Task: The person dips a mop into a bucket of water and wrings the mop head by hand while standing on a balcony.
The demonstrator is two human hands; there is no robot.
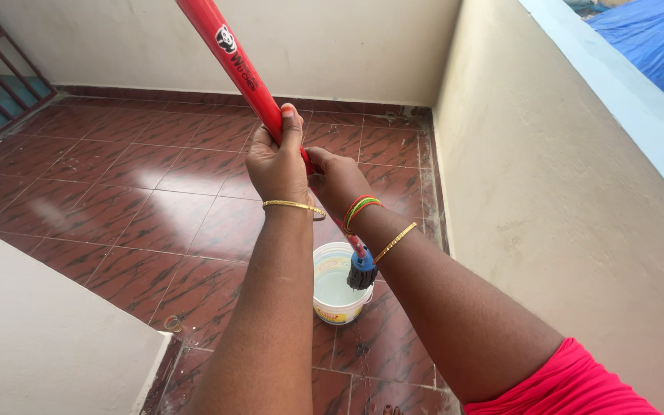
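Head view: red mop handle [236,65] runs diagonal, top upper-left, dark mop head [362,274] low-right over white bucket [337,306] w/ water on brown tiled floor [117,200]. Left hand [278,161] & right hand [337,180] both wrapped tight round handle mid-shaft, touching, arms stretched fwd

I am gripping the red mop handle [234,63] with both hands, and I am taking the white bucket [337,284] as my landmark. My left hand [278,163] is clasping the handle above the bucket, thumb lying along it. My right hand [337,178] is wrapping the handle just beneath, nearer the bucket. The dark mop head [362,273] is hanging over the bucket's right rim, above the pale water. The bucket is sitting on the reddish tiled floor [117,200], near the cream wall [562,200] to its right.
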